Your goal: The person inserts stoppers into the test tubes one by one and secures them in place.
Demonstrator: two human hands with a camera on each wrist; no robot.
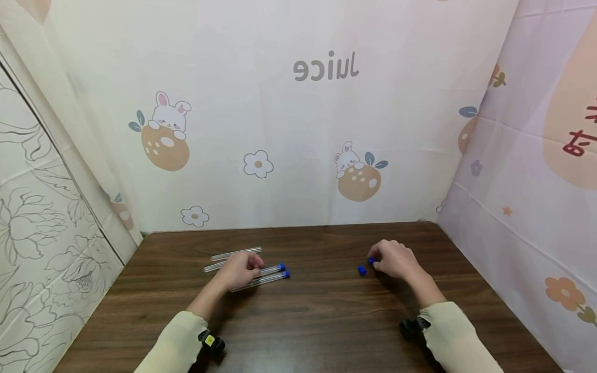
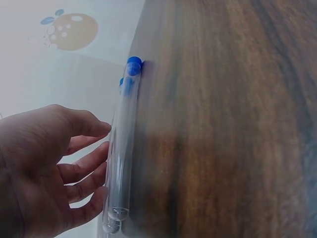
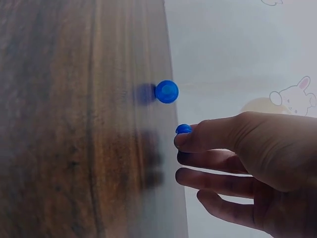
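Two clear test tubes with blue caps [image 1: 268, 274] lie side by side on the dark wooden table [image 1: 317, 311]. My left hand [image 1: 242, 269] rests over them, and in the left wrist view its relaxed fingers [image 2: 91, 166] touch the side of the capped tubes [image 2: 124, 144]. Two uncapped tubes [image 1: 235, 254] lie just beyond that hand. My right hand [image 1: 394, 260] is at the right of the table with its fingers stretched out. Its fingertip [image 3: 185, 140] touches one loose blue cap [image 3: 183, 129]. A second loose blue cap [image 3: 167, 91] sits just beside it, also seen in the head view [image 1: 362, 270].
Patterned cloth walls [image 1: 298, 129] close the table in at the back, left and right. The table's back edge [image 1: 289, 228] runs close behind the tubes. Bare wood lies between the two hands and toward the front edge.
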